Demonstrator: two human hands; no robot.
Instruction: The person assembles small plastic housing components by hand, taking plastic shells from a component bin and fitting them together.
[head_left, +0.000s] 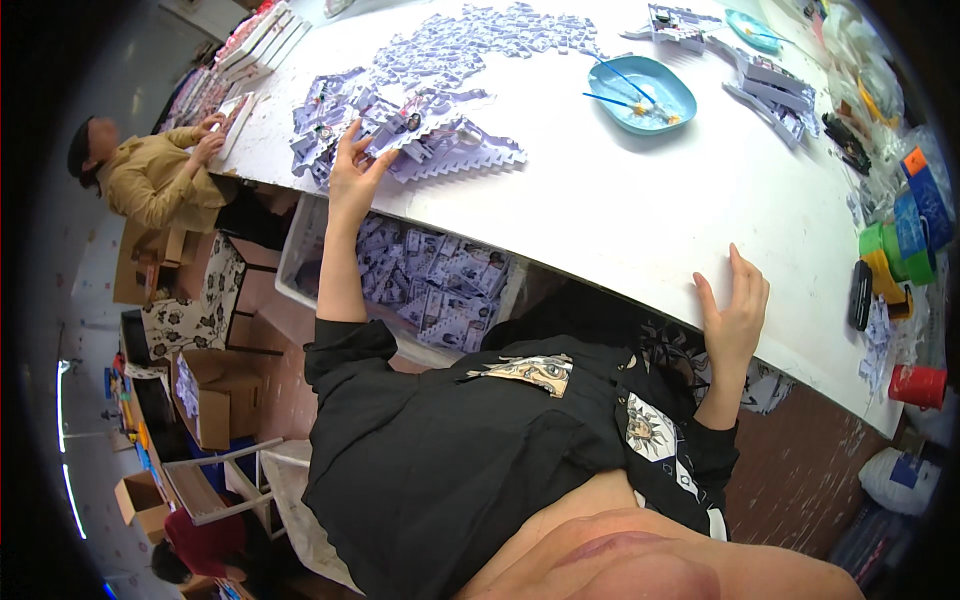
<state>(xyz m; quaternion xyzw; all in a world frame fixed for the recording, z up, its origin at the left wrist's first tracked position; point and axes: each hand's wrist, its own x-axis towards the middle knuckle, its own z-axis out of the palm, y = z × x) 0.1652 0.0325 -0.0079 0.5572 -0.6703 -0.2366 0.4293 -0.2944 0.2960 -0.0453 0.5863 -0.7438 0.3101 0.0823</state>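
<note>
My left hand (355,185) reaches to the near edge of a pile of lavender plastic parts (325,120) on the left of the table. Its fingers are apart, with the tips against the parts; I see no part enclosed in them. Beside those fingertips lies a larger lavender piece with a toothed edge (465,155), with small dark and coloured bits on it. My right hand (735,310) is at the table's front edge on the right. Its fingers are spread and nothing is in them.
Many small lavender parts (470,45) cover the far table. A blue dish (640,95) holds brushes; more assembled pieces (775,90) lie right of it. Under the table is a bin of parts (430,280). A person (160,180) works at left. Tape rolls (890,250) line the right edge.
</note>
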